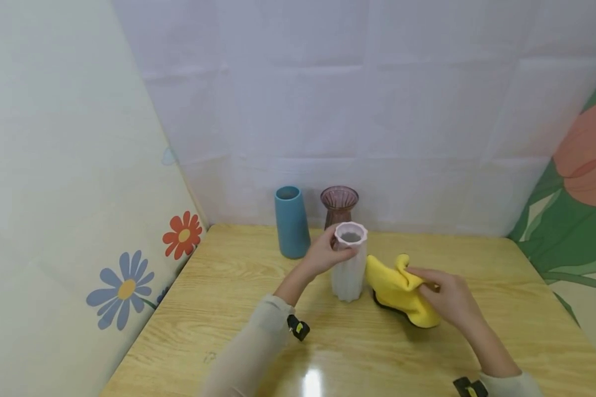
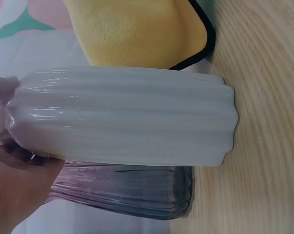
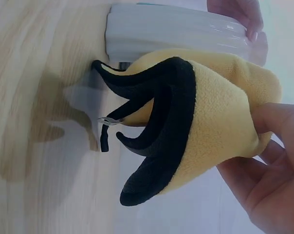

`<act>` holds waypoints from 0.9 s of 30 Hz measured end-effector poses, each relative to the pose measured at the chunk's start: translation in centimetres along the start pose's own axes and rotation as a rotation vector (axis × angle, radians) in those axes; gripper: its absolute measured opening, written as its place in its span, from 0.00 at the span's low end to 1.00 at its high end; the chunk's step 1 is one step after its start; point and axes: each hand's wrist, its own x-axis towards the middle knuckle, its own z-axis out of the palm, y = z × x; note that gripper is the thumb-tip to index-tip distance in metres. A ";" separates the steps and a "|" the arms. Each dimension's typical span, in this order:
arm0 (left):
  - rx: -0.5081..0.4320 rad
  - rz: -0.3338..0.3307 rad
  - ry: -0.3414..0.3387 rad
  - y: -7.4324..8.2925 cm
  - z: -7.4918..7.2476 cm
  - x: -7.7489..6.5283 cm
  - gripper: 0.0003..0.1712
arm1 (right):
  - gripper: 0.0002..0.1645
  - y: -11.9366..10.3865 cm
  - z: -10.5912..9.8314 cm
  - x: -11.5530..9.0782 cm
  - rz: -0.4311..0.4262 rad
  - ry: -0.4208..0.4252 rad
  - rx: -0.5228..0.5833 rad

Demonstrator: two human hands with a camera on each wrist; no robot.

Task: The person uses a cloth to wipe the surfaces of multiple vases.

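Observation:
My left hand (image 1: 328, 252) grips a white, ribbed vase (image 1: 349, 273) near its scalloped, pinkish rim. The vase is upright, and in the left wrist view its base looks slightly off or just at the wooden table (image 2: 264, 122); I cannot tell which. Between the thumb and fingers of my right hand (image 1: 449, 298) a yellow cloth (image 1: 402, 286) with black edging is pinched, bunched and hanging down just right of the vase. The right wrist view shows the cloth's black border (image 3: 183, 107) and a small pale label (image 3: 109, 120) below it.
Behind the white vase stands a purple glass vase (image 1: 339, 201), partly hidden. A blue vase (image 1: 292, 226) stands to its left. White sheeting (image 1: 352, 110) backs the table, with flower-patterned panels (image 1: 126, 289) on both sides.

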 end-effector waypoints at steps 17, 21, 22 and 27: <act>-0.010 0.047 0.012 -0.2 2.4 2.9 0.36 | 0.21 1.1 -2.5 -0.6 0.118 0.056 -0.079; 0.017 0.044 0.027 -0.2 2.9 3.6 0.36 | 0.21 1.5 -3.0 -0.8 0.141 0.101 -0.091; 0.021 0.045 0.032 -0.3 3.1 3.8 0.36 | 0.21 1.6 -3.1 -0.8 0.141 0.115 -0.094; 0.044 0.030 0.066 -0.3 3.9 4.6 0.36 | 0.21 2.1 -3.8 -1.0 0.158 0.133 -0.121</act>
